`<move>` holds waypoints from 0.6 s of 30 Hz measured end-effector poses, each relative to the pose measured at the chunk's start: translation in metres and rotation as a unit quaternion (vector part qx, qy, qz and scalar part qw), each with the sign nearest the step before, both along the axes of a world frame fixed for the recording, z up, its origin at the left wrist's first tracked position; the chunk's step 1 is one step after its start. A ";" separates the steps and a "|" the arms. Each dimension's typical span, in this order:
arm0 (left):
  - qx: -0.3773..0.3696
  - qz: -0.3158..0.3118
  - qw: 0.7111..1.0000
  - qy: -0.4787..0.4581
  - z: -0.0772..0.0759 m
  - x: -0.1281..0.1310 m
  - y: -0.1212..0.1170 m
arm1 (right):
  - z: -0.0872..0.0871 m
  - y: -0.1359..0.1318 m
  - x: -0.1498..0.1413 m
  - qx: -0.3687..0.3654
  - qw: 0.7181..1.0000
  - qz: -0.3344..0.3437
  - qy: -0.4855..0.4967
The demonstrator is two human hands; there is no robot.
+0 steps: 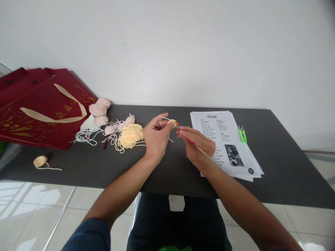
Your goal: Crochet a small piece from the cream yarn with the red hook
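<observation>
Left fingers [167, 129] pinch a cream yarn piece [171, 121], partly hidden; right fingers [192, 134] grip a red-and-metal hook [199, 148], tip indistinct.

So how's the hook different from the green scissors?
The hook is held in the right hand, while the scissors lie at the edge of the papers. The hook is long and thin; the scissors are shorter and wider. The hook has a red middle, but the scissors have green handles. Both have a brightly coloured part.
</observation>
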State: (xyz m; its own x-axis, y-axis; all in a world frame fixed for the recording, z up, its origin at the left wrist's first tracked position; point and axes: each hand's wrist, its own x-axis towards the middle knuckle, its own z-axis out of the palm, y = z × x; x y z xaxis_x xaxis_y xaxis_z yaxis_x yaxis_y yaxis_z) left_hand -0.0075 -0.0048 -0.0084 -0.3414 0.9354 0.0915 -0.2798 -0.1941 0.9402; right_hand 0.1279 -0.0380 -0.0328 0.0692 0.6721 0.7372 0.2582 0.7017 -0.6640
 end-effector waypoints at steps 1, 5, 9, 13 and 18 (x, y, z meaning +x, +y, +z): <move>-0.002 -0.011 1.000 -0.017 0.001 0.000 0.001 | -0.001 0.001 0.001 -0.001 1.000 0.004 0.002; -0.019 -0.100 0.988 -0.116 0.006 -0.006 0.005 | -0.001 0.003 0.000 -0.006 0.999 0.022 0.032; -0.033 -0.169 0.969 -0.180 0.009 -0.012 0.008 | 0.001 0.004 -0.004 -0.046 0.993 0.048 0.095; -0.029 -0.206 0.957 -0.204 0.011 -0.015 0.007 | 0.007 0.008 -0.005 -0.121 0.965 0.094 0.215; -0.030 -0.218 0.963 -0.153 0.013 -0.014 0.004 | 0.016 0.021 0.003 -0.159 0.934 0.145 0.285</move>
